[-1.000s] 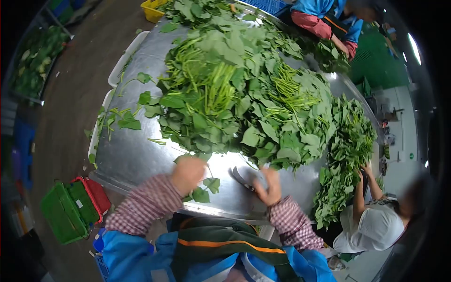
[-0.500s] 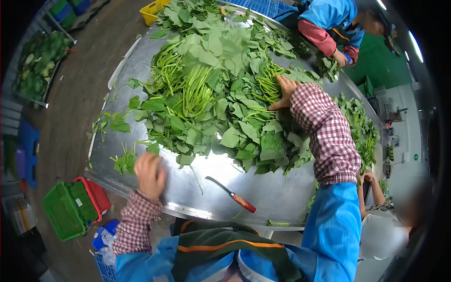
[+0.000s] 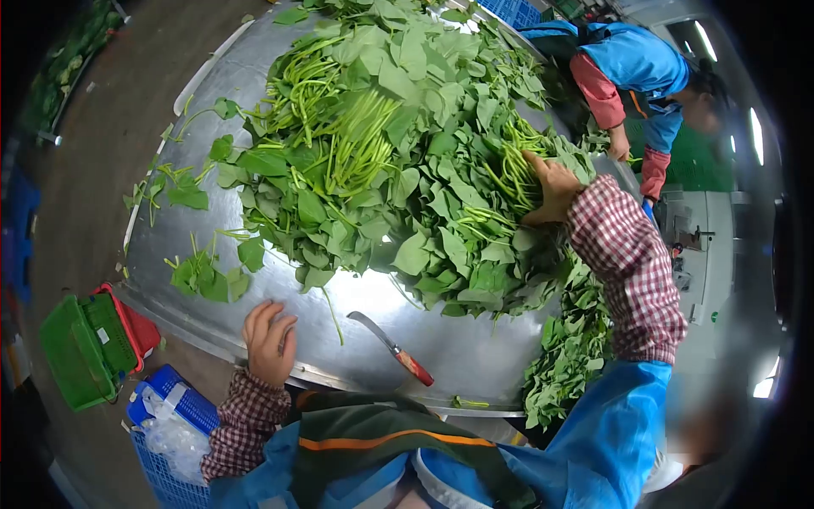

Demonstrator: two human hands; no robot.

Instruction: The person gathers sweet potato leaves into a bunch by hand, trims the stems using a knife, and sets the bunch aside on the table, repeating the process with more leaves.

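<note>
Bunches of leafy greens [image 3: 441,178] with bright green stems lie heaped on a metal table [image 3: 458,339]. My right hand [image 3: 555,191] rests against a bunch of stems [image 3: 513,161] at the right of the heap, thumb and fingers spread. My left hand [image 3: 270,341] is over the table's near edge, fingers apart and slightly bent, holding nothing. Between my hands, nearer to me, lies a curved knife [image 3: 392,348] with a red handle. Loose sprigs [image 3: 203,276] lie beyond my left hand.
A co-worker [image 3: 632,68] in blue leans over the far right side. More greens [image 3: 572,348] lie at the right edge. Green [image 3: 80,356] and red [image 3: 136,327] crates and a blue basket [image 3: 165,467] holding clear plastic stand at the lower left.
The view has shifted right. My left hand has drawn back toward the near edge, and my right hand remains at the stems. The co-worker's arms have spread apart; more greens show at the right edge.
</note>
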